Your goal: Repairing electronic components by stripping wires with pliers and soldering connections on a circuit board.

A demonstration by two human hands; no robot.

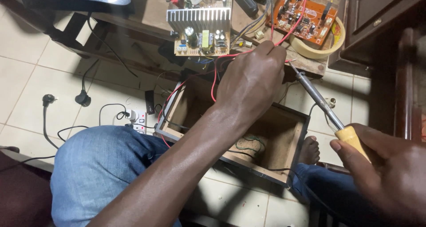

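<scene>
Both hands are engaged at the edge of a low wooden table (310, 65).

Head view:

1. Left hand (250, 83): fingers closed in a pinch on a red wire (214, 83). This wire loops from the hand down toward an open wooden box (293, 120) on the tiled floor between the person's knees.
2. Right hand (386, 165): closed in a grip around the yellow handle of a soldering iron (321, 103). Its metal shaft slants up and left, and the tip lies just beside the left fingertips, at the pinched wire end.
3. Ahead of the left hand, a circuit board with a finned heat sink (199, 25) rests on the table. An orange circuit board (304, 16) lies to its right, partly over a roll of tape (317, 49).
4. A white power strip (138, 119) lies on the floor left of the box.

Judged step: heating or tinning the held wire end. Whether tip and wire touch cannot be told. Next move calls for a steady pinch, fingertips kept clear of the hot tip, and contact confined to bare conductor.
</scene>
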